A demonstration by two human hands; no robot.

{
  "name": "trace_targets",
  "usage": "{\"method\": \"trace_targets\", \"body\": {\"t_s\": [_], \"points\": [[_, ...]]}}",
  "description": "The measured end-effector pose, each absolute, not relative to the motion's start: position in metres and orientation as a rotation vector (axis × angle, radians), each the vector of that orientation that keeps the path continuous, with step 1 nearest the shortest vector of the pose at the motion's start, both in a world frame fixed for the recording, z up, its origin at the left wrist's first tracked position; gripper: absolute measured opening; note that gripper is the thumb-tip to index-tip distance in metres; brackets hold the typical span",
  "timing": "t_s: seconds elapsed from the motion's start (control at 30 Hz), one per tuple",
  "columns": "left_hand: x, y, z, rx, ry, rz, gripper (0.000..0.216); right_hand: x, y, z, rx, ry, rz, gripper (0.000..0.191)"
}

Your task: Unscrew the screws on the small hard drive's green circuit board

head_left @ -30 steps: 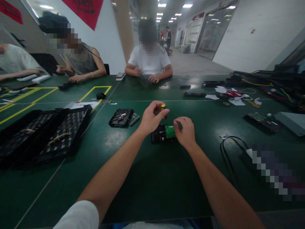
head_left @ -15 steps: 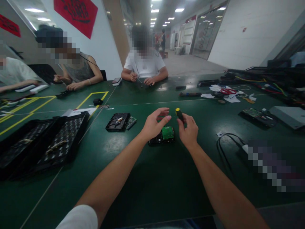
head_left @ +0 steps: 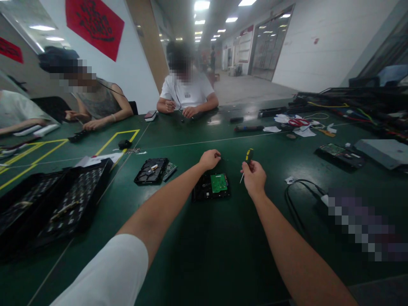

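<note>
A black hard drive with a green circuit board on top lies on the green table in front of me. My right hand is closed around a small screwdriver with a black and yellow handle, its tip pointing down to the left, just right of the drive. My left hand is curled shut on the table just beyond the drive's far edge; whether it holds anything is hidden.
A second opened hard drive with a loose board lies to the left. Two black trays sit at far left. A black cable loops at right. Boards, scissors and wires crowd the far right. Other people sit across the table.
The screwdriver went from my left hand to my right. My left hand then reached past the drive and closed. The view tilted, so the drive sits lower.
</note>
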State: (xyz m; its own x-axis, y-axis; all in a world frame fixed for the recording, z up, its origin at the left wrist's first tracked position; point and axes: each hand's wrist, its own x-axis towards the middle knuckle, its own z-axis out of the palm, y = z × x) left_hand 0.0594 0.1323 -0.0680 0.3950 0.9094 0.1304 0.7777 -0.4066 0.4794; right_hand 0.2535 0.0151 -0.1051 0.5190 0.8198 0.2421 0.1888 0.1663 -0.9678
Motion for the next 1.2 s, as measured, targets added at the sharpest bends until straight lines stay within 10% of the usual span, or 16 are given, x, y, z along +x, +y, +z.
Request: {"method": "trace_targets", "body": {"t_s": [1.2], "points": [[0.09,0.092,-0.016,2.143,0.891,0.554,0.029,0.247,0.004,-0.072,-0.833,-0.656,1.365,0.038]]}}
